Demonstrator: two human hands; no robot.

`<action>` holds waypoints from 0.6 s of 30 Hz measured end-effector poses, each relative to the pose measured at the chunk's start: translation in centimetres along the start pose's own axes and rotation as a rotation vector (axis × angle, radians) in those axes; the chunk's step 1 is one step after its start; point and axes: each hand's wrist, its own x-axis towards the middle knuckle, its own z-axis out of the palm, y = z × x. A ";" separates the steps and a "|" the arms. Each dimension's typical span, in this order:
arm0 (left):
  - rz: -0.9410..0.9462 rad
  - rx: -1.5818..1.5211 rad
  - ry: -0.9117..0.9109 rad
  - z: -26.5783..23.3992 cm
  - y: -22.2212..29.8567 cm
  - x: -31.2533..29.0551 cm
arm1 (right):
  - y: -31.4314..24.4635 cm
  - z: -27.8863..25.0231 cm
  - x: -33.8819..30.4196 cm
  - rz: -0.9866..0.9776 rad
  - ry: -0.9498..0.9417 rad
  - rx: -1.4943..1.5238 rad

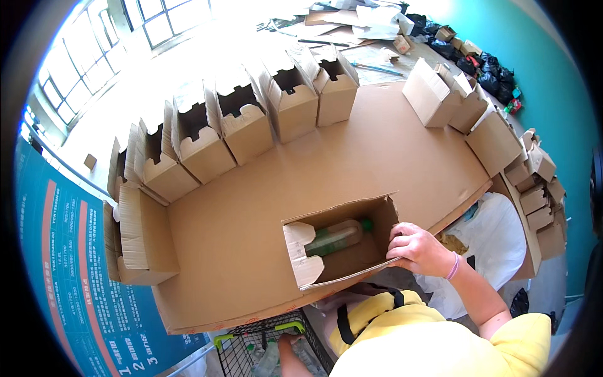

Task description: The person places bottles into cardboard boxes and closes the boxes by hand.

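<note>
Your right hand [422,249] pinches the box [352,262], lower center; bottle [336,239] inside lies left of it, lengthwise left-right. Left hand [289,341], in basket [232,358]: can't tell grip.

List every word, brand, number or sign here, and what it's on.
Blue banner: white lettering and numerals, some large enough to read, but I don't copy printed text.
Large cardboard sheet, near edge: small reddish print, too blurred to read.
Open box and the bottle lying in it: no legible text.
</note>
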 end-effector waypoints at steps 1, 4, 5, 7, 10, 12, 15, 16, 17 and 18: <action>-0.010 -0.105 -0.025 0.5 -0.2 0.6 | 0.1 -0.1 0.2 -0.014 -0.002 0.016; -0.067 -0.365 0.043 2.7 -3.8 0.9 | 0.8 0.1 0.0 -0.056 -0.027 0.071; -0.105 -0.448 -0.037 1.5 -4.1 -2.3 | 1.4 0.2 -0.1 -0.073 -0.037 0.086; -0.275 -0.807 -0.162 4.6 -14.3 3.6 | 1.5 -0.3 0.5 -0.163 -0.044 0.120; 0.008 -1.245 0.132 4.4 -14.1 -10.9 | 2.6 0.4 0.7 -0.211 -0.046 0.145; 0.262 -1.364 0.378 4.3 -16.4 -17.0 | 2.9 0.5 0.9 -0.248 -0.052 0.156; 0.676 -1.444 0.751 2.4 -18.2 -23.6 | 3.5 0.6 0.3 -0.258 -0.024 0.157; 0.795 -1.522 0.890 1.6 -15.7 -26.6 | 3.4 0.7 0.3 -0.263 -0.015 0.156; 0.906 -1.599 1.047 0.3 -12.2 -29.6 | 3.4 0.9 0.5 -0.283 -0.011 0.161; 1.048 -1.609 1.100 -1.2 -10.0 -31.5 | 3.3 0.8 0.7 -0.302 -0.011 0.159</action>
